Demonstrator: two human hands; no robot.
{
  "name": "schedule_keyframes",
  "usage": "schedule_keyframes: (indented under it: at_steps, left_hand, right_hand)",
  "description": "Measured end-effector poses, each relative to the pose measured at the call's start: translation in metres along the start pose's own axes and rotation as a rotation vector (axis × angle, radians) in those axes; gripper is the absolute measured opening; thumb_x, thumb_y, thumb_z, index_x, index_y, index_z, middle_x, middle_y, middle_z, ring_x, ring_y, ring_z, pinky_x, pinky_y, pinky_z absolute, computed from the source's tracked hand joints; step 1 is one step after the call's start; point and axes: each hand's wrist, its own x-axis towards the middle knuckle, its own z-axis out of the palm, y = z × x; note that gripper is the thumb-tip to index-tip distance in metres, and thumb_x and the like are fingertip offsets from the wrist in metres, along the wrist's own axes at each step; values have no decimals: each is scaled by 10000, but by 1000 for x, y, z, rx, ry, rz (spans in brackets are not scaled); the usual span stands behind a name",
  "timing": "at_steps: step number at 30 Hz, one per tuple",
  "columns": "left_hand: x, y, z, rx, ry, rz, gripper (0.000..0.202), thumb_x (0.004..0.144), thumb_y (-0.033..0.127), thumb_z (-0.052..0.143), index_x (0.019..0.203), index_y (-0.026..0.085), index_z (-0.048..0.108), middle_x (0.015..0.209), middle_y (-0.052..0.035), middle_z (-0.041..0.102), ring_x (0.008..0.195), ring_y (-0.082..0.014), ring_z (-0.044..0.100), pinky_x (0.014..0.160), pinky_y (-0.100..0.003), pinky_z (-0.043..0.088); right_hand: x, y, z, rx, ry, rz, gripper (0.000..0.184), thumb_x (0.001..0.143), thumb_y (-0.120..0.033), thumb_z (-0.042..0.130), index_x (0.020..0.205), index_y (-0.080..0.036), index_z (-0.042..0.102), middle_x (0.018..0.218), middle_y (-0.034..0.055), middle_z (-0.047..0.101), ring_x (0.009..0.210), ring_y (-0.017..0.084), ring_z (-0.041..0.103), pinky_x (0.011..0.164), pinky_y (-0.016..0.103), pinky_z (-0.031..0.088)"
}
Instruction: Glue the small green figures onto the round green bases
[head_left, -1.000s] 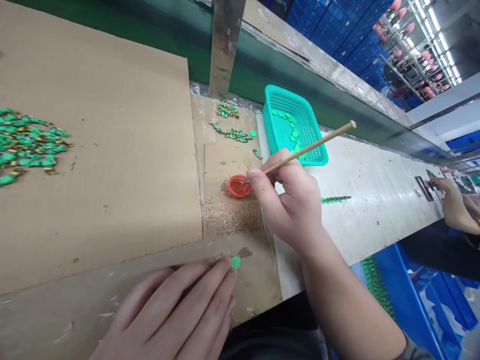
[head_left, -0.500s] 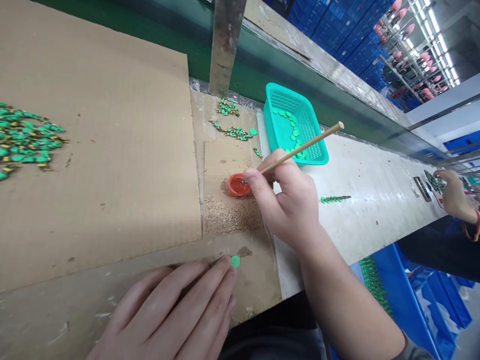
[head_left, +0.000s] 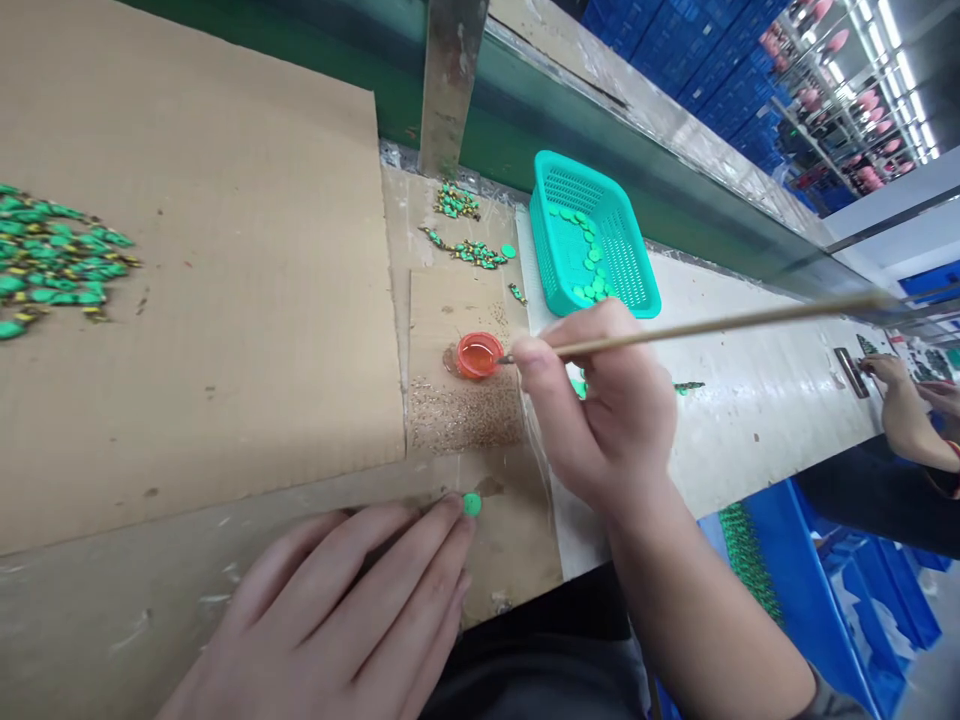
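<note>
My right hand pinches a thin wooden-handled brush. Its dark tip is at the right rim of a small red cup holding reddish liquid. At the lower left, my left hand has its fingertips together on the edge of a small round green disc, just above the worktop. Small brown specks cover the cardboard piece below the cup. Behind the cup lie small green, yellow and dark pieces and one loose green disc.
A turquoise basket with green discs stands beyond my right hand. More green and yellow pieces are heaped on the large cardboard sheet. A metal post rises at the back. Another person's hand is at the far right.
My right hand has moved slightly right, and the brush tip has come from inside the cup to its rim. The brush now lies flatter. My left hand keeps its hold on the disc.
</note>
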Motion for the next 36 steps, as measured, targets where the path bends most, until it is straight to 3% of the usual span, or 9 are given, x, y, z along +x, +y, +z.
schedule_keyframes:
  at_steps: [5,10,19,23,30,36]
  left_hand:
    - [0,3,-3,-3,-43,-32,397,1157,278,647,1522,313,798,1617,-20,797,1442,-312,766,1382,-563,533]
    - [-5,4,-2,1,-89,-74,397,1208,332,580,1551,334,778,1634,24,784,1447,-317,746,1371,-583,516]
    - [-3,3,-9,7,-122,-51,451,1216,354,579,1639,337,736,1696,23,744,1467,-353,738,1255,-626,583]
    - [-3,4,-9,6,-140,-40,441,1223,340,561,1625,290,734,1701,-6,738,1476,-383,716,1255,-659,547]
    - [-7,4,-7,7,-144,-32,436,1213,345,571,1606,343,757,1737,0,710,1513,-375,705,1326,-649,513]
    - [-7,4,-9,12,-155,-29,438,1213,349,565,1608,342,752,1731,0,714,1500,-382,711,1278,-662,533]
  right_hand:
    - [-55,-31,-15,207,-88,119,129,1215,-184,655,1127,-275,629,841,-33,670,702,157,685,666,345,599]
    - [-91,-45,-11,229,-114,160,130,1193,-137,631,1189,-267,622,844,-27,704,670,156,686,599,301,610]
    - [-89,-41,-4,230,-108,117,129,1199,-149,636,1173,-275,627,851,-23,734,696,160,731,670,320,692]
    - [-90,-41,-4,241,-129,116,131,1192,-131,650,1167,-258,632,866,-10,736,718,163,730,685,326,689]
    - [-89,-39,-3,253,-129,93,129,1180,-127,675,1137,-243,636,860,-7,734,717,166,732,673,325,677]
    - [-88,-39,-4,239,-141,99,136,1180,-128,680,1112,-239,643,861,-3,743,724,163,737,686,323,677]
